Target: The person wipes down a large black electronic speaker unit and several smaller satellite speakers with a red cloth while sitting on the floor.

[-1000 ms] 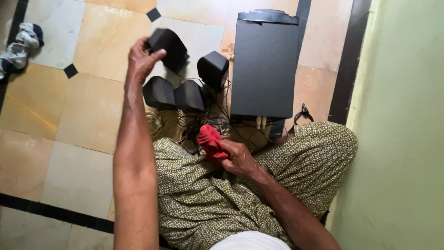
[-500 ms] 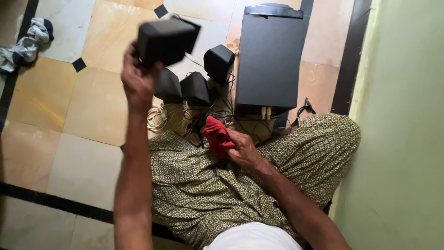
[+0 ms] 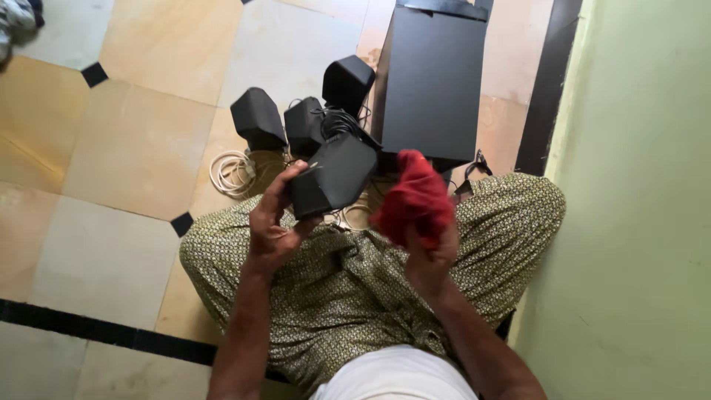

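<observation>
Floor (image 3: pixel 148 141) of pale and tan tiles, with small black diamond insets and black border strips, fills the left of what we see, and a green wall (image 3: pixel 644 185) closes off the right. We sit on that floor with legs folded, our patterned olive trousers (image 3: pixel 333 289) spreading across the lower middle. Ahead of our knees stands the biggest object, a tall black subwoofer box (image 3: pixel 429 81), upright and close to the wall. Just left of it we count three small black satellite speakers (image 3: pixel 258 118) grouped together on the tiles, their dark cables tangled among them. A coil of white cable (image 3: pixel 233 172) lies on the floor just beside the leftmost one. At the top left corner a scrap of crumpled grey cloth (image 3: pixel 13 15) is barely in view, well apart from everything else.

Our left hand (image 3: pixel 272 226) is raised above our lap and holds a fourth small black speaker (image 3: pixel 333 178), tilted, with the thumb on one side and the fingers curled around the other; a dark cable runs from its upper end back to the group. Our right hand (image 3: pixel 429 252) is closed tightly around a bunched red cloth (image 3: pixel 415 194), held just beside the speaker's right end. We cannot tell whether cloth and speaker touch.
</observation>
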